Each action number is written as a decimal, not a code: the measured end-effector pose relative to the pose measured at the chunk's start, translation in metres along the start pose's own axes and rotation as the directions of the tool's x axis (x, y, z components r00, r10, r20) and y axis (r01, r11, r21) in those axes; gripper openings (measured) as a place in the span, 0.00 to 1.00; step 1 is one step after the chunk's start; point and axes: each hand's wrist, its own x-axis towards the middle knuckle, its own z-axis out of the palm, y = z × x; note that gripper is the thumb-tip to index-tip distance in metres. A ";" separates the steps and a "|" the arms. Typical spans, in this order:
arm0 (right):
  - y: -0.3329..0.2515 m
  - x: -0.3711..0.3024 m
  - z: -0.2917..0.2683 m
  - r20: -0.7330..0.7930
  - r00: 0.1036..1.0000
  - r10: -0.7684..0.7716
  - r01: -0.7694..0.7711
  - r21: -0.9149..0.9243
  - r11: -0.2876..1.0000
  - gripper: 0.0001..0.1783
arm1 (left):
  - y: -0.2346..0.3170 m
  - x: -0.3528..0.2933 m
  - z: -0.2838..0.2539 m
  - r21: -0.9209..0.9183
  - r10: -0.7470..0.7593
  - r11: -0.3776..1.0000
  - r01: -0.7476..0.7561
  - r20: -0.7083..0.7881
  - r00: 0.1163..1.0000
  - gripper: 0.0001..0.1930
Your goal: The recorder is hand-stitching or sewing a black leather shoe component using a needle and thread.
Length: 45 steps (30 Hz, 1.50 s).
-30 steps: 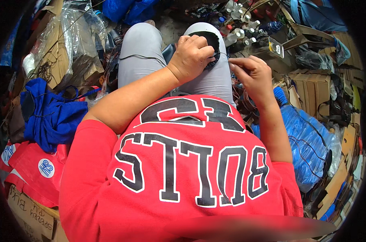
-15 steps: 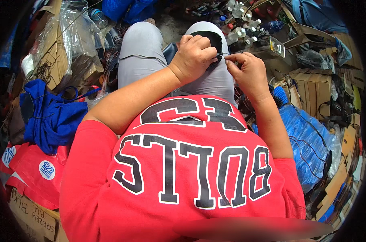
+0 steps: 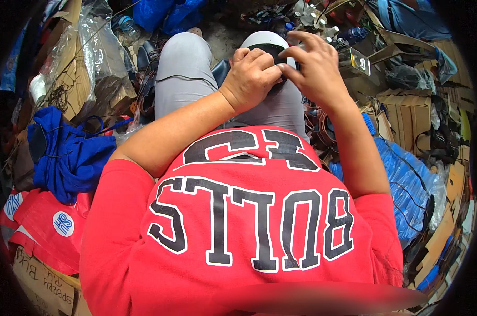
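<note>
On my right thigh lies a black piece (image 3: pixel 272 48), curved along its far edge and mostly hidden by my hands, so its kind does not show. Over its near left part, my left hand (image 3: pixel 250 79) is closed like a fist; whatever it grips is covered by the fingers. Close beside it on the right, my right hand (image 3: pixel 318 71) has its fingers bent but apart. Its thumb tip points at the left hand's knuckles, and nothing shows between the fingers.
Small bottles (image 3: pixel 314 18) stand in a cluster beyond my right knee. To the left are a blue cloth bag (image 3: pixel 70 152), red bags (image 3: pixel 51 218) and clear plastic sheeting (image 3: pixel 104 58). Cardboard (image 3: pixel 407 116) and a blue plastic-wrapped bundle (image 3: pixel 407 184) lie to the right.
Half a second ago my right thumb and forefinger were pinched on a thin, thread-like strand. Now they are apart, and that hand has moved up and left. The left hand has barely moved.
</note>
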 end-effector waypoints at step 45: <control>0.037 -0.012 -0.030 0.604 0.761 0.238 -0.649 0.706 0.283 0.15 | -0.069 0.064 -0.006 -0.520 0.080 0.351 0.779 0.845 0.529 0.18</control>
